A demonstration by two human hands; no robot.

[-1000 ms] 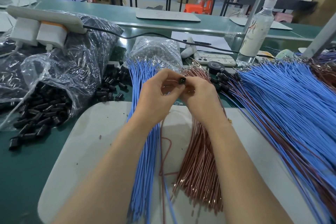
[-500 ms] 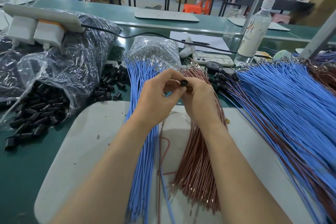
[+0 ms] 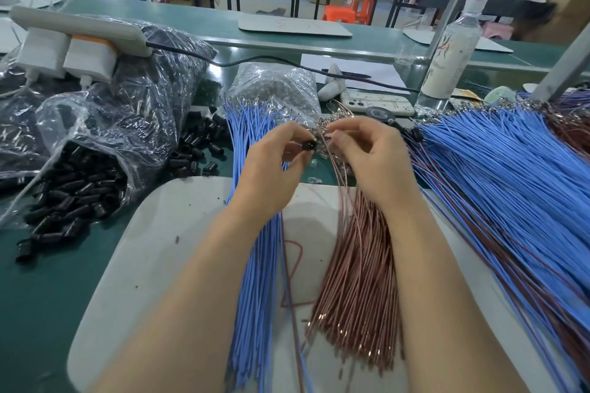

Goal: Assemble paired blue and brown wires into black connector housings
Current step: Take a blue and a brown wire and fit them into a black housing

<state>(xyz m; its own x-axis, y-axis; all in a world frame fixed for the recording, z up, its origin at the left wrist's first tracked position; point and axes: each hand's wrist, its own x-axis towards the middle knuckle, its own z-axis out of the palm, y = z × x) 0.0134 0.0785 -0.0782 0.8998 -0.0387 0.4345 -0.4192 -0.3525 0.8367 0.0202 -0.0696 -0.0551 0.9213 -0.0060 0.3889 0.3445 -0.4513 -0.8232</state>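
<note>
The left hand [image 3: 271,166] pinches a black housing [image 3: 309,146] between thumb and fingers. Just right of the housing, the right hand's [image 3: 367,156] curled fingers [image 3: 338,137] seem to pinch a brown wire [image 3: 335,175]. Its tip is blurred, its length trails toward the person, and insertion likely runs leftward.

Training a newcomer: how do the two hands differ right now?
The left hand pinches a black housing; the right hand pinches a brown wire by its end. The left hand is above the blue bundle, the right hand above the brown bundle. Both hover close together.
</note>
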